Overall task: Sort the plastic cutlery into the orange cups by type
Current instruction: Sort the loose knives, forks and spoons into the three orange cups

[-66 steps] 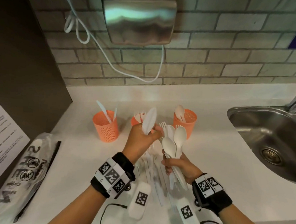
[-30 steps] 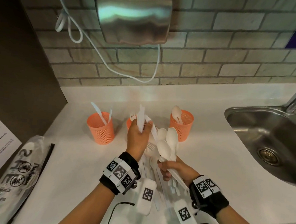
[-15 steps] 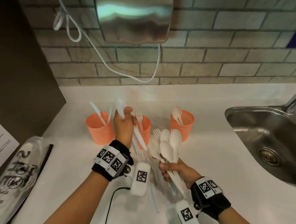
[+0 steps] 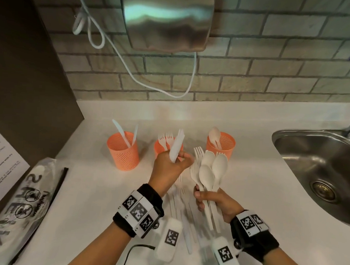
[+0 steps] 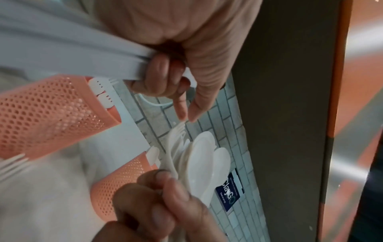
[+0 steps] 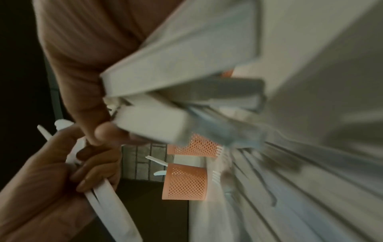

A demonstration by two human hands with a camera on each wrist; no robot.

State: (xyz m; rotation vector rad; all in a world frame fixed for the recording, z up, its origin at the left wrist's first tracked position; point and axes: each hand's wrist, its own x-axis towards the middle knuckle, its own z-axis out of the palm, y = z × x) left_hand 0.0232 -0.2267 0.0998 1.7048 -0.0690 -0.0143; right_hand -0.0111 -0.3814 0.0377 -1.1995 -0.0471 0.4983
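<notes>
Holding knives left cup, forks middle cup, spoon right cup; both hands' fingers clamp cutlery.

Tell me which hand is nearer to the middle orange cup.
Left. The left hand is right in front of the middle orange cup, overlapping it; the right hand sits nearer the camera, to its right.

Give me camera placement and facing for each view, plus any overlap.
Head: worn on the head, looking forward and down at the counter and three orange cups; both forearms, left hand and right hand show.
Left wrist: under the left hand, looking along its fingers at the knives it grips; the right hand shows too.
Right wrist: under the right hand, looking past the cutlery bundle; blurred.
Shared: all show orange cups and both hands.
</notes>
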